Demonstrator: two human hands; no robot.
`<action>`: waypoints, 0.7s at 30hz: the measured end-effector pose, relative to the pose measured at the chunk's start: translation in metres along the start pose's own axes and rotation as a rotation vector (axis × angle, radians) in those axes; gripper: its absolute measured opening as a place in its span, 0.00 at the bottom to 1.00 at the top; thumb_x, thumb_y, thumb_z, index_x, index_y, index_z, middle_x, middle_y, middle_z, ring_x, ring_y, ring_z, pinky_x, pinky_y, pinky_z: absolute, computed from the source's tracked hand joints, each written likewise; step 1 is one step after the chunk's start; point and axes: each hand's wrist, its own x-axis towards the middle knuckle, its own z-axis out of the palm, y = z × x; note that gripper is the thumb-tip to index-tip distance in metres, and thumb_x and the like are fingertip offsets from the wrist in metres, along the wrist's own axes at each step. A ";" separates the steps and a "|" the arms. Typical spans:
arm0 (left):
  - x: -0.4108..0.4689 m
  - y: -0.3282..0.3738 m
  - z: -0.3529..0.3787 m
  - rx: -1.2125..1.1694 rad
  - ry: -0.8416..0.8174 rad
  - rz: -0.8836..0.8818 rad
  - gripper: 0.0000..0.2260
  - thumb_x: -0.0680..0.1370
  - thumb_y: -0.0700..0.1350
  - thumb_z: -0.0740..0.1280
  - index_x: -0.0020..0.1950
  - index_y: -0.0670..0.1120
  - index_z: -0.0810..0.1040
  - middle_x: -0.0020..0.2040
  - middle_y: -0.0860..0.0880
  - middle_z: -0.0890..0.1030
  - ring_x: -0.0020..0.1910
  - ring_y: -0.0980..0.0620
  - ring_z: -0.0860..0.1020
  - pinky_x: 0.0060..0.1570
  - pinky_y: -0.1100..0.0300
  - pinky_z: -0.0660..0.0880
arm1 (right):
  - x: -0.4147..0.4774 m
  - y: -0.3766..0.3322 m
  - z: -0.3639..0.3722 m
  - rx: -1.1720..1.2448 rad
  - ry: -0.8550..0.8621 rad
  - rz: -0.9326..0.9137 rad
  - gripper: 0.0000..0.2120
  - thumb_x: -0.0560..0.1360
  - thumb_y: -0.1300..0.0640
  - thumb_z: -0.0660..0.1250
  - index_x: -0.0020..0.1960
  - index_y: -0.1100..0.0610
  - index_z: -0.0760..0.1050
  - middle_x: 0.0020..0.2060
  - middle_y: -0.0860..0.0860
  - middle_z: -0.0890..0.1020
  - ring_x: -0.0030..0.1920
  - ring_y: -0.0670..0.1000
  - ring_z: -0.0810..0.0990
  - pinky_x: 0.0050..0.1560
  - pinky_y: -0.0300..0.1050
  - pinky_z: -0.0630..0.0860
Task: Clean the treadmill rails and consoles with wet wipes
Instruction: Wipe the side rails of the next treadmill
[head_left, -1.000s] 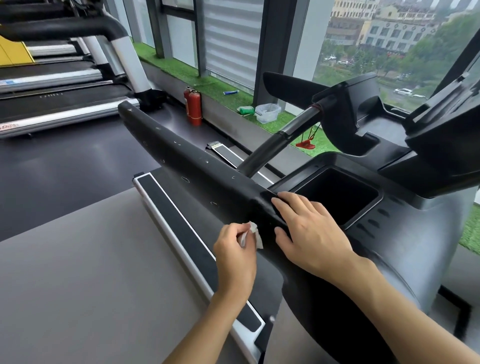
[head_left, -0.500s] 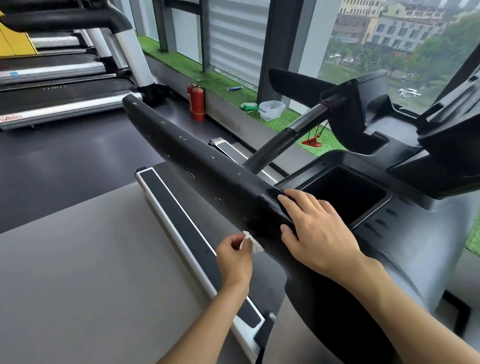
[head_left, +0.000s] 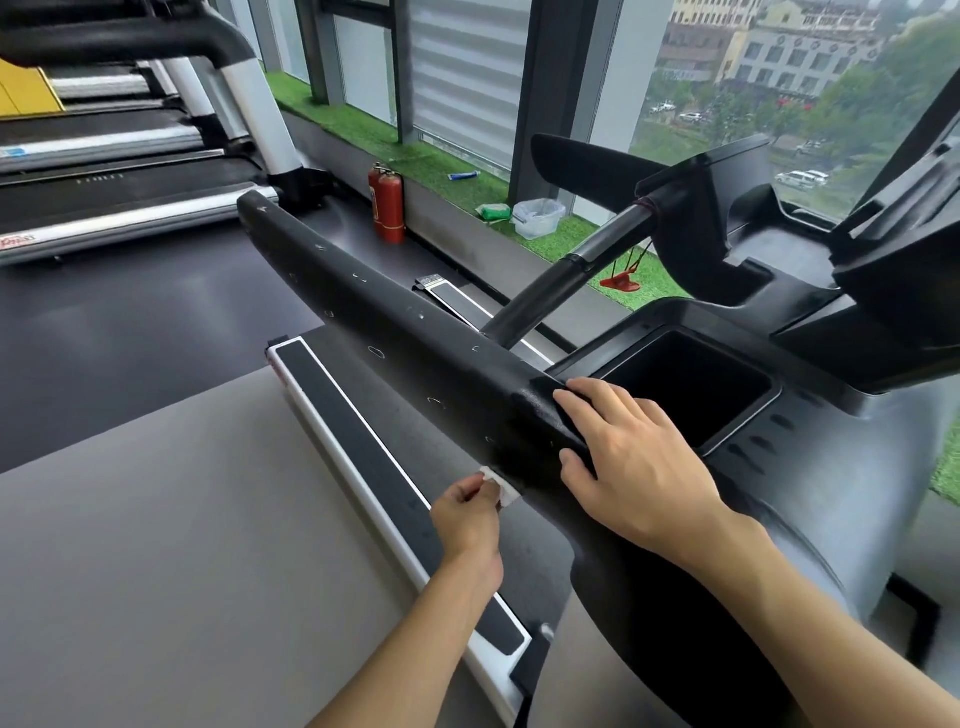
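Note:
A long black treadmill handrail (head_left: 374, 317) runs from the upper left down to the black console (head_left: 831, 467) at the right. My left hand (head_left: 467, 514) pinches a small white wet wipe (head_left: 501, 486) against the rail's lower side, near where it joins the console. Over the top of that joint lies my right hand (head_left: 634, 462), fingers spread and relaxed on the black plastic, thumb on the near side. A deep rectangular tray (head_left: 685, 389) in the console opens just beyond my right fingers.
Below the rail lie the grey running belt (head_left: 156, 545) and a white-edged side step (head_left: 374, 457). A second black bar (head_left: 561, 280) crosses behind. Other treadmills (head_left: 119, 171) stand at upper left. A red fire extinguisher (head_left: 389, 202) and a plastic tub (head_left: 537, 215) sit by the window.
My left hand with the wipe has slid lower, from the rail's side face down to its bottom edge. My right hand has stayed on the joint.

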 end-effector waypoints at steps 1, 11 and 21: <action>-0.004 0.001 0.000 0.018 0.021 0.032 0.06 0.79 0.34 0.68 0.54 0.40 0.81 0.48 0.45 0.83 0.50 0.47 0.81 0.55 0.58 0.77 | 0.000 0.000 0.001 0.002 0.000 -0.002 0.27 0.76 0.44 0.55 0.72 0.53 0.68 0.70 0.50 0.71 0.70 0.53 0.71 0.66 0.51 0.71; -0.055 0.021 -0.028 0.077 -0.292 0.258 0.08 0.80 0.35 0.66 0.53 0.45 0.82 0.49 0.48 0.86 0.53 0.54 0.83 0.50 0.64 0.77 | -0.004 0.003 -0.003 0.089 0.133 -0.066 0.21 0.76 0.47 0.61 0.68 0.51 0.72 0.65 0.47 0.74 0.66 0.51 0.72 0.66 0.53 0.67; -0.079 0.033 -0.035 -0.295 -0.463 0.077 0.07 0.81 0.36 0.64 0.58 0.36 0.76 0.52 0.35 0.82 0.51 0.44 0.83 0.51 0.56 0.81 | -0.020 -0.018 0.010 0.107 0.251 -0.290 0.06 0.75 0.53 0.61 0.42 0.50 0.75 0.36 0.43 0.75 0.41 0.50 0.74 0.44 0.50 0.67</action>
